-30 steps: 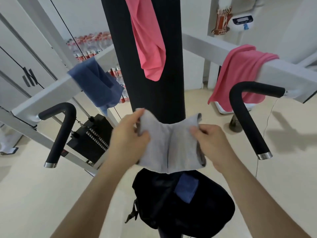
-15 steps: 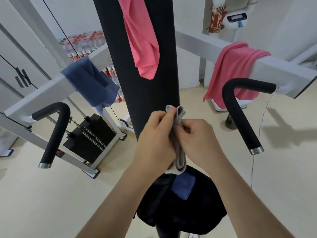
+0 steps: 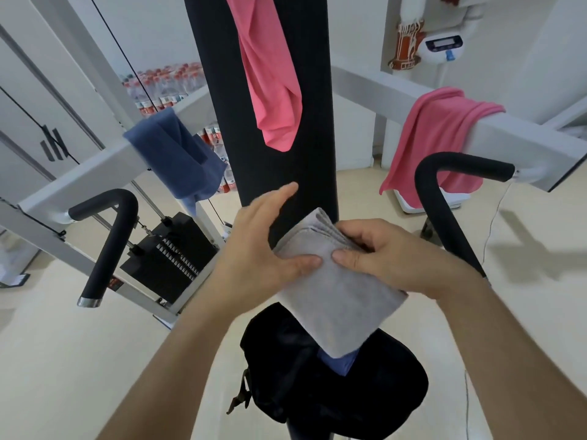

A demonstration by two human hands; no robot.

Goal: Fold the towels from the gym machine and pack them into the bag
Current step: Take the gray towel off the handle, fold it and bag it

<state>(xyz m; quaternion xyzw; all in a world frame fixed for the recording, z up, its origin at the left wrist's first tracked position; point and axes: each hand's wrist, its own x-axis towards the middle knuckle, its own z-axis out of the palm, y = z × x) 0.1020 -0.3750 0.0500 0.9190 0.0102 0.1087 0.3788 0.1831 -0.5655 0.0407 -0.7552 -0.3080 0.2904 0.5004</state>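
A folded grey towel lies flat between my hands, above the open black bag. My right hand grips the towel's layered far edge, thumb on top. My left hand presses its thumb on the towel's left side, with the fingers stretched out towards the black back pad. A blue towel shows inside the bag. A blue towel hangs on the left machine arm, a pink towel hangs down the pad, and another pink towel drapes over the right arm.
Black padded handles stand at left and right of the seat. A black weight stack sits low on the left. Bottled water is stacked behind the frame. A scale stands at the back right.
The grey towel was spread open, then folded shut between both hands. It now lies flat as a thicker rectangle, tilted down over the bag. My view has shifted slightly down.
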